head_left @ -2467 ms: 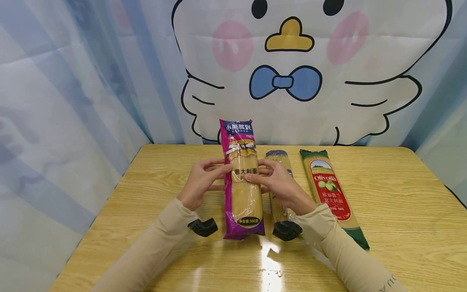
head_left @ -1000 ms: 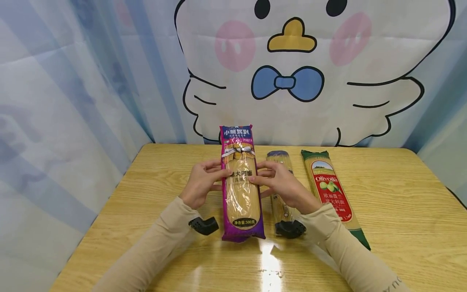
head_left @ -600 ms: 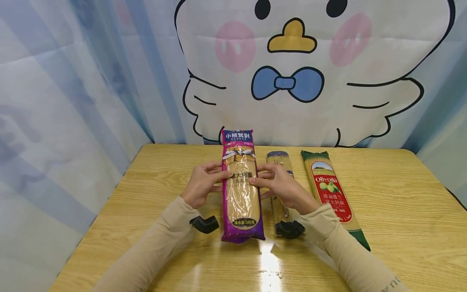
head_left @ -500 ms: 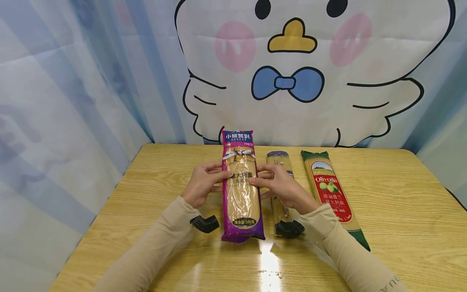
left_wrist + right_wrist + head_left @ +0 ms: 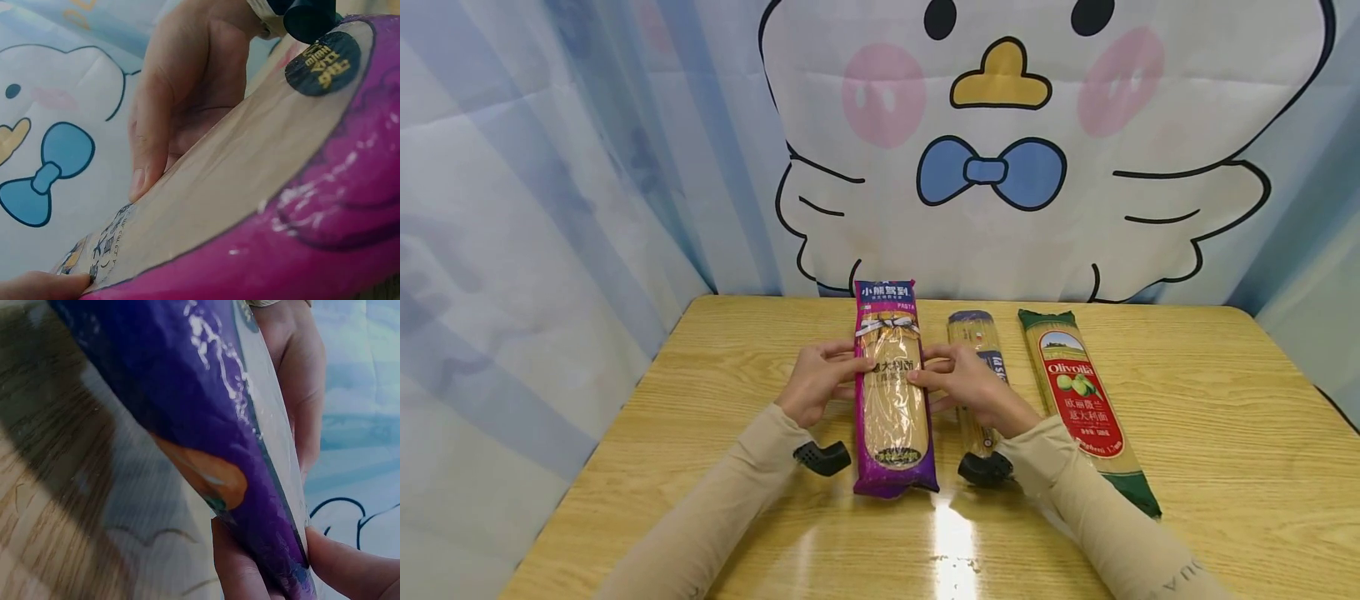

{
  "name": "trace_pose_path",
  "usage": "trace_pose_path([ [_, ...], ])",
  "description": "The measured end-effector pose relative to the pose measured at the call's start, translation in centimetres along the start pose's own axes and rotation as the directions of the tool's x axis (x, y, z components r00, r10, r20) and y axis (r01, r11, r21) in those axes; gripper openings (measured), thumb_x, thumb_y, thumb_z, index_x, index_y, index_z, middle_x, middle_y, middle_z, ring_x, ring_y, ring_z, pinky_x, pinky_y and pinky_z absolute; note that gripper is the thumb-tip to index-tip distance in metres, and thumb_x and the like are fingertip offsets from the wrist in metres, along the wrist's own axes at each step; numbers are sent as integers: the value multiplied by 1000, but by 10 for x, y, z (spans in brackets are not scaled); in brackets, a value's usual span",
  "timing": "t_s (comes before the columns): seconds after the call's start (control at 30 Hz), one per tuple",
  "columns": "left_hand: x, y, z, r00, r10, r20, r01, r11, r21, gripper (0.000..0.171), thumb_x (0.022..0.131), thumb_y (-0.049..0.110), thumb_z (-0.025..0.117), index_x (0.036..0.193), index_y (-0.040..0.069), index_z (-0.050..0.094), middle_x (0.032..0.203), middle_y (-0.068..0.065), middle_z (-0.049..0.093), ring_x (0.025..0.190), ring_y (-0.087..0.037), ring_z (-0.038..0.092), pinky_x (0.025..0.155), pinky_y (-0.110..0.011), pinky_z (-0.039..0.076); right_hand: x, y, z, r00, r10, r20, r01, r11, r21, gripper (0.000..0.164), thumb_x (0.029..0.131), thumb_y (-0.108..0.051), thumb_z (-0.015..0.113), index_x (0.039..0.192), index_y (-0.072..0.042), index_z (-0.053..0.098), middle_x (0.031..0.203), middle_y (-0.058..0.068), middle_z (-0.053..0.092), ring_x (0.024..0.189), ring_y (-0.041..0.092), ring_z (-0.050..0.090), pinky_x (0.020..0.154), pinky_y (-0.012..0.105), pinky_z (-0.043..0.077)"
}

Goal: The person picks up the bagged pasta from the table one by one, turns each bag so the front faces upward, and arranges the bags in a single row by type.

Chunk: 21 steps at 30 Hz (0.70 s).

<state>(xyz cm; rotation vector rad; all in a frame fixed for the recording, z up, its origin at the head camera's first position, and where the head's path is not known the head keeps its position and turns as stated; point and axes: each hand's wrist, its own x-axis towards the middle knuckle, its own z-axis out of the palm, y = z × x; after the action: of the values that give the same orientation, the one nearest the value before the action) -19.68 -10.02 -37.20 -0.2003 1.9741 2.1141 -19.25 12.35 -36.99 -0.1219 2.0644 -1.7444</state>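
Note:
Both hands hold a purple and magenta bag of spaghetti [image 5: 895,417] by its long sides, its clear window facing up. My left hand [image 5: 814,383] grips the left edge, thumb on the front and fingers at the side and behind. On the opposite edge my right hand [image 5: 973,387] pinches it the same way, thumb on the window. The right wrist view shows the purple side of the bag [image 5: 206,425] tilted above the wood, thumb and fingers on either side. In the left wrist view, the left thumb [image 5: 47,286] lies at the printed window.
Beside the right hand lies a slim spaghetti pack with a blue end [image 5: 972,329], partly covered by that hand. Further right is a green-ended spaghetti bag with a red label [image 5: 1082,392]. All are on a wooden table [image 5: 700,467], with a cartoon curtain [image 5: 985,242] behind.
The held spaghetti bag has come down, its top end sinking lower in the head view, with both hands keeping their grip. The other two packs stay put.

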Motion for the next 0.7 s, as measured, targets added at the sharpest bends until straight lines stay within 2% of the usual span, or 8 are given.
trace_pose_path([
  [0.27,7,-11,-1,999,-25,-20,26,999,19,47,86,5,75,130,-2,60,125,-26,65,73,-18,73,68,-34,63,8,8,1,999,46,-12,-46,999,-9,59,97,-14,65,145,6,36,137,31,53,99,30,70,76,40,62],
  [0.5,11,-20,1,999,-36,-35,37,999,24,47,85,3,75,129,-2,60,120,-26,67,71,-17,72,65,-33,62,10,14,3,997,75,-25,-76,997,-10,57,97,-11,64,144,8,37,133,32,55,78,25,72,68,38,62],
  [0.7,16,-25,2,997,-58,-46,59,998,28,46,84,4,76,128,-1,62,114,-23,70,73,-18,72,63,-33,62,13,16,4,994,99,-39,-101,994,-44,61,97,-12,64,146,9,34,137,33,51,75,25,72,68,38,63],
])
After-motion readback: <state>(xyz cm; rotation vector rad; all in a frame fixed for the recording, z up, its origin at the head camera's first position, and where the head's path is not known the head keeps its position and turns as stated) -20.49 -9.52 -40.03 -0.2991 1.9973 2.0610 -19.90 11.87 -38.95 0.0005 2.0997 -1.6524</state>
